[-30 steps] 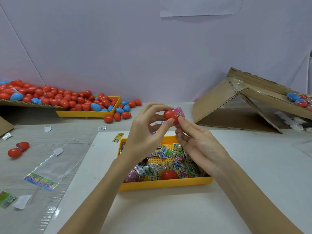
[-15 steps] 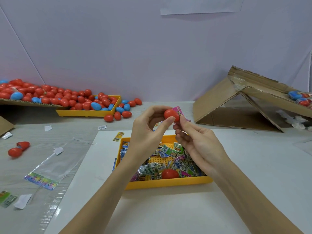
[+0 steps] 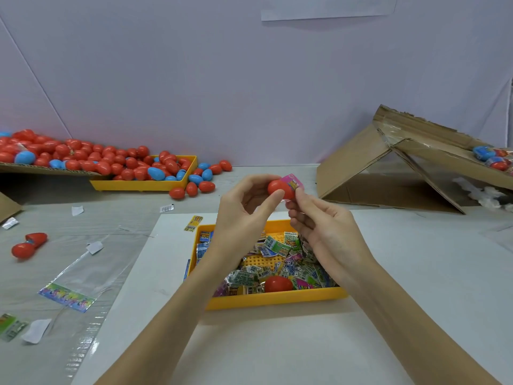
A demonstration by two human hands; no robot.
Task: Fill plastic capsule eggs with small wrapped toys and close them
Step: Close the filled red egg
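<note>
Head view: a glossy red capsule egg half is pinched by the left hand, fingers curled, above the yellow tray; its open end faces right, where right hand fingers pinch a pink wrapped toy against it.

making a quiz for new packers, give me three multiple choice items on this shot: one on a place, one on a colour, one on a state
1. Where does the loose red egg half lie?
A. in the near yellow tray
B. on the cardboard
C. on the plastic bag

2. What colour is the wrapped toy at the held egg?
A. green
B. pink
C. blue

3. The held egg is:
A. closed
B. lying on the table
C. open, toy sticking out

Answers: 1 A, it sits among the packets; 2 B, pink wrapper; 3 C, left hand holds it while right hand presses the toy.
</note>
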